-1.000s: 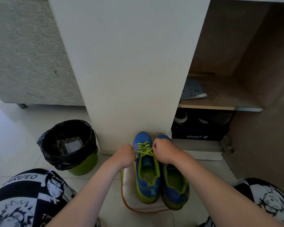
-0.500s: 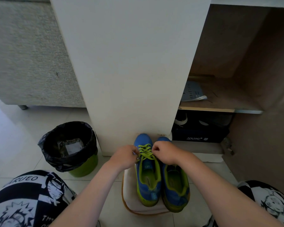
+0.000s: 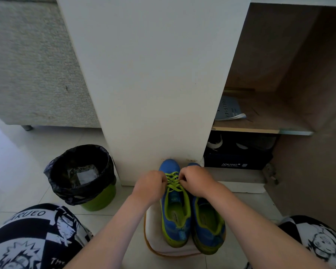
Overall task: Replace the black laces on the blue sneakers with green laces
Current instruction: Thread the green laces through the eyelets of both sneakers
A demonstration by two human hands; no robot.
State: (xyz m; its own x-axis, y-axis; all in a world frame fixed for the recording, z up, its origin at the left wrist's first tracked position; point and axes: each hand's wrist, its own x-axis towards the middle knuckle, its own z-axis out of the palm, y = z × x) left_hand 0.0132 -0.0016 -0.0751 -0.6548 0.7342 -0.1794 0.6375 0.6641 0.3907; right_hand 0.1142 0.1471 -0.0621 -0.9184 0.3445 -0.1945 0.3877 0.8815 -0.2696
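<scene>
Well left of my fingers stands the bin [image 3: 100, 199]. My left hand [image 3: 150, 183] curls its fingers onto the green lace [image 3: 173, 182], which crosses the blue sneaker [image 3: 175, 216] between both sets of fingertips. My right hand [image 3: 196, 181] pinches the lace's other side. The second sneaker [image 3: 209, 228] lies under that wrist.

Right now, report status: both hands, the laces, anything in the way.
Left hand and right hand both pinching bright green lace on one blue-and-lime sneaker. No black lace in view. Second blue sneaker: front hidden under right hand.
</scene>
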